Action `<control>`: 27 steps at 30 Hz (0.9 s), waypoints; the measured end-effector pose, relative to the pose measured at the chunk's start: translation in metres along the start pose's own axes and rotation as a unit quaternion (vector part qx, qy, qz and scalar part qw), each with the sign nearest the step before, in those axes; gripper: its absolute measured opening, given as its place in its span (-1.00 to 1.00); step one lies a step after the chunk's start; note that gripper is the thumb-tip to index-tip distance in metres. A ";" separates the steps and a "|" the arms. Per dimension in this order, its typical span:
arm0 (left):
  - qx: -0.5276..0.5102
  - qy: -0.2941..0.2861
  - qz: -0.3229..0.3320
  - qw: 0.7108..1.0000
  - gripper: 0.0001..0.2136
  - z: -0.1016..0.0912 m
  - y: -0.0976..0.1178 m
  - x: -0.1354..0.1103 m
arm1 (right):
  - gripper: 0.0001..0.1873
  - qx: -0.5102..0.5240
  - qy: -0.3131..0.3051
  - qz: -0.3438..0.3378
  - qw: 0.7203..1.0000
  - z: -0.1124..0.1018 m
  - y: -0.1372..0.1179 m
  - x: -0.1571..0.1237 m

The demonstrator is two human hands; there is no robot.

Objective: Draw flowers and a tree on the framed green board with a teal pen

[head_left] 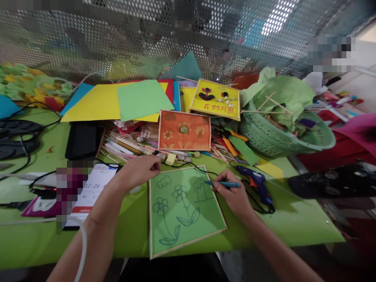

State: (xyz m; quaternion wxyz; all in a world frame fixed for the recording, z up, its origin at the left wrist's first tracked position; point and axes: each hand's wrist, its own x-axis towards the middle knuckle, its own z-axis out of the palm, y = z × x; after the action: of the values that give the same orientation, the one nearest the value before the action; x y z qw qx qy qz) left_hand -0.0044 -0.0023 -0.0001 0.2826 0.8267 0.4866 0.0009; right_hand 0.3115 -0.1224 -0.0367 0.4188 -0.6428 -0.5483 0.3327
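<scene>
My right hand (233, 194) grips a blue-green pen (232, 184), its tip at the upper right of a green sheet (188, 239) framed with thin pale sticks. Drawn on the sheet are two flowers with leaves, a cloud at upper left and a tree-like outline under the pen. My left hand (145, 167) is closed at the sheet's upper left corner. A small dark piece shows by its fingertips, but I cannot make out whether they hold it. Just beyond the sheet lies an orange framed picture (195, 135) with flowers.
A blue glue gun (255, 180) and its cable lie right of the sheet. At the back are coloured papers (94, 102), a yellow framed picture (216, 109) and a green basket (276, 137). A lit phone (94, 196) lies left. Pens and sticks (126, 143) crowd the middle.
</scene>
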 end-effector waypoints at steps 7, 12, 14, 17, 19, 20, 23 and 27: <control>0.003 -0.014 0.017 1.000 -0.88 -0.001 -0.001 0.003 | -0.81 0.015 -0.002 0.007 1.000 -0.001 -0.002 0.000; 0.003 -0.015 0.014 1.000 -0.88 0.000 -0.002 0.003 | -0.80 0.024 -0.003 0.007 1.000 -0.001 -0.002 0.000; 0.004 -0.017 0.014 1.000 -0.88 0.000 -0.003 0.003 | -0.80 0.022 -0.003 0.007 1.000 -0.001 -0.002 0.000; 0.003 -0.012 0.015 1.000 -0.89 0.001 -0.003 0.003 | -0.81 0.017 0.000 0.005 1.000 -0.001 -0.002 -0.001; 0.003 -0.009 0.013 1.000 -0.89 0.001 -0.003 0.003 | -0.82 0.015 0.002 0.005 1.000 0.000 -0.002 -0.001; 0.004 -0.009 0.010 1.000 -0.90 0.000 -0.002 0.002 | -0.82 0.012 0.002 0.004 1.000 0.000 -0.002 -0.001; 0.004 -0.010 0.000 1.000 -0.91 0.000 0.000 0.001 | -0.83 -0.004 0.000 0.001 1.000 -0.001 -0.001 -0.001; -0.001 -0.002 -0.002 1.000 -0.92 0.001 -0.001 0.001 | -0.84 -0.016 -0.002 -0.005 1.000 -0.001 0.000 -0.001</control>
State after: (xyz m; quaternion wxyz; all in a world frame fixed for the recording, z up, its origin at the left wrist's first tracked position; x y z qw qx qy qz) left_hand -0.0040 -0.0019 -0.0016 0.2847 0.8252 0.4878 -0.0009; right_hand 0.3119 -0.1236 -0.0362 0.4091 -0.6461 -0.5574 0.3233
